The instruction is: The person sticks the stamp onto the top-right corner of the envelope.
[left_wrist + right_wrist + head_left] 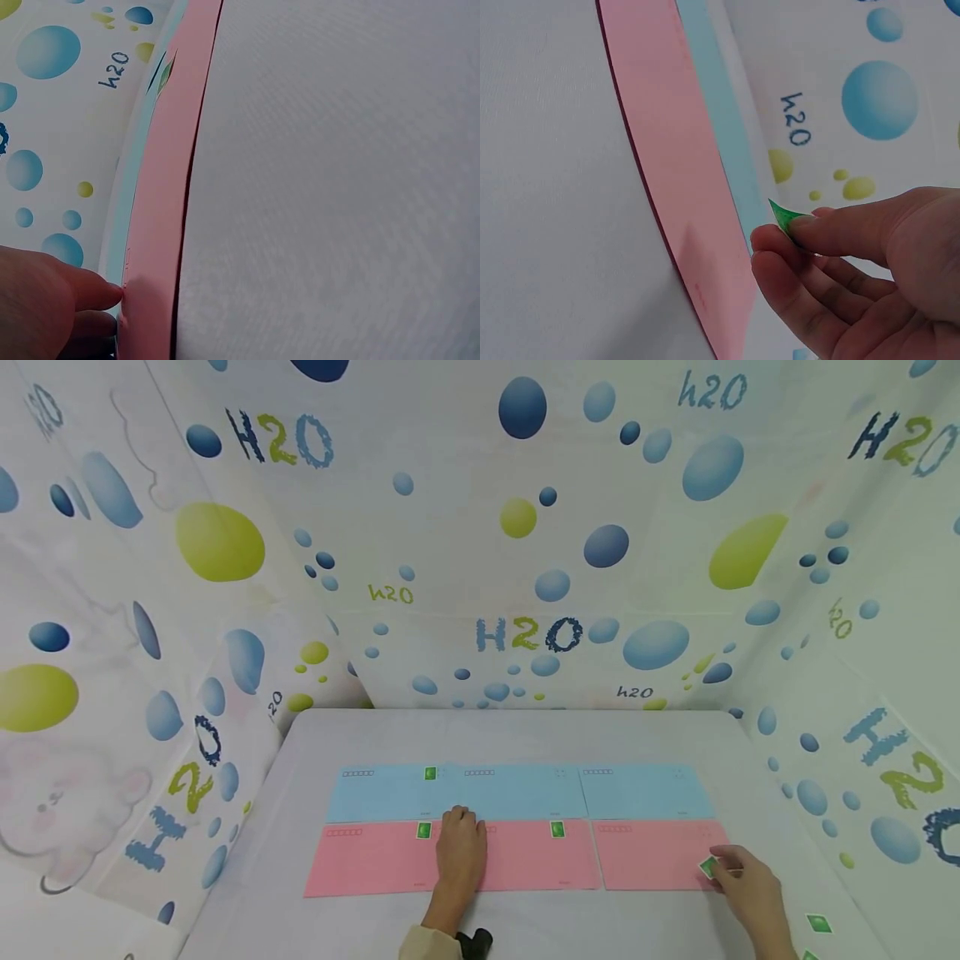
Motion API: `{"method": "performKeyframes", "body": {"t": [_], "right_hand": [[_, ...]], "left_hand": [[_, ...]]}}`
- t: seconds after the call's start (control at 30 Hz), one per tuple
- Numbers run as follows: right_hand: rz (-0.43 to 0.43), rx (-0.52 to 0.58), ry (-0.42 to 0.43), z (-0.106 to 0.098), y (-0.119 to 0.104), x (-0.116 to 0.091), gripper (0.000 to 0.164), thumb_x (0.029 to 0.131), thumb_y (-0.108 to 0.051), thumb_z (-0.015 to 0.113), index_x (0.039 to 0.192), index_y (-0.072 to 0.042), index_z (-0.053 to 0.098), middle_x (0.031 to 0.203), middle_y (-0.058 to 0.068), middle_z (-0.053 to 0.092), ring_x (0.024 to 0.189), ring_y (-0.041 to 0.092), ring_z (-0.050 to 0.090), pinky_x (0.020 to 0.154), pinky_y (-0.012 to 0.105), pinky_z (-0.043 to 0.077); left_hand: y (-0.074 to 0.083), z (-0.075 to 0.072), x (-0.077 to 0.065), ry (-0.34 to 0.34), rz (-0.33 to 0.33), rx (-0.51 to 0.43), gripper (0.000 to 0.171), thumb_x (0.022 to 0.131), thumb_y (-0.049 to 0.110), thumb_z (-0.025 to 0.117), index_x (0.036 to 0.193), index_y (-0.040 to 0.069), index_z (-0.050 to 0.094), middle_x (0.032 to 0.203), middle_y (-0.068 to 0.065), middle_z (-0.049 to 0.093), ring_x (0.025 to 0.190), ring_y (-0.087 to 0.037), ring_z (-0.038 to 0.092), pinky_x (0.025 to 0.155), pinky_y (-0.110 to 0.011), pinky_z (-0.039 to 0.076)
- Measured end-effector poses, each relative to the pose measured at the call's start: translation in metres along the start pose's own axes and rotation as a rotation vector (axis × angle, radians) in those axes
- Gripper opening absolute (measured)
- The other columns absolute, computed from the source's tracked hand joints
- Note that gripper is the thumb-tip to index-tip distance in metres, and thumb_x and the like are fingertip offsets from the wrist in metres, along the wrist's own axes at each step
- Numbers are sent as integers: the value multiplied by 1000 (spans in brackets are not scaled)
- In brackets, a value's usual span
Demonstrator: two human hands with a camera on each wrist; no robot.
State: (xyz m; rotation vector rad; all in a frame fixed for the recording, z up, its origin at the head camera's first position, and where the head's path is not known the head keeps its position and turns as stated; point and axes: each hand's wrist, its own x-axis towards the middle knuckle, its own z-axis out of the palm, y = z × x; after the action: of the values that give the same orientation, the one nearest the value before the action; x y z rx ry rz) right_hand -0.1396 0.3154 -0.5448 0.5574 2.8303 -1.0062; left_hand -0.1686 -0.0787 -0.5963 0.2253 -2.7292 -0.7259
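Observation:
My right hand (746, 885) pinches a small green stamp (787, 219) between thumb and fingers, close over the right end of the right-hand pink envelope (652, 860). My left hand (461, 852) rests with its fingertips around the upper edge of the middle pink envelope (540, 864), overlapping its left part. In the left wrist view the thumb and bent fingers show at the lower left beside the pink paper. One green stamp (557, 830) lies at the upper right of the middle pink envelope, another green stamp (424, 831) on the left pink envelope (367, 864).
Behind the pink row lies a row of blue envelopes (510, 797), the left one bearing a green stamp (430, 773). More loose green stamps (819, 923) lie at the table's right front. A printed curtain (450, 527) surrounds the white table (517, 739).

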Motion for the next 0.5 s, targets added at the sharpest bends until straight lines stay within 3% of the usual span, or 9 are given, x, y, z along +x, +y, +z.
{"method": "performKeyframes", "body": {"t": [0.3, 0.5], "right_hand": [[-87, 91, 2, 11, -25, 1, 34, 89, -21, 62, 113, 3, 57, 97, 17, 68, 72, 13, 68, 64, 26, 57], [-152, 107, 15, 18, -42, 1, 29, 92, -19, 60, 114, -1, 60, 96, 13, 70, 74, 12, 67, 68, 28, 58]], "left_hand": [[0, -1, 0, 18, 15, -2, 21, 87, 16, 64, 97, -2, 70, 103, -13, 64, 97, -23, 59, 82, -37, 56], [0, -1, 0, 27, 25, 3, 22, 87, 15, 65, 98, -2, 70, 103, -14, 64, 96, -23, 59, 83, -37, 56]]}}
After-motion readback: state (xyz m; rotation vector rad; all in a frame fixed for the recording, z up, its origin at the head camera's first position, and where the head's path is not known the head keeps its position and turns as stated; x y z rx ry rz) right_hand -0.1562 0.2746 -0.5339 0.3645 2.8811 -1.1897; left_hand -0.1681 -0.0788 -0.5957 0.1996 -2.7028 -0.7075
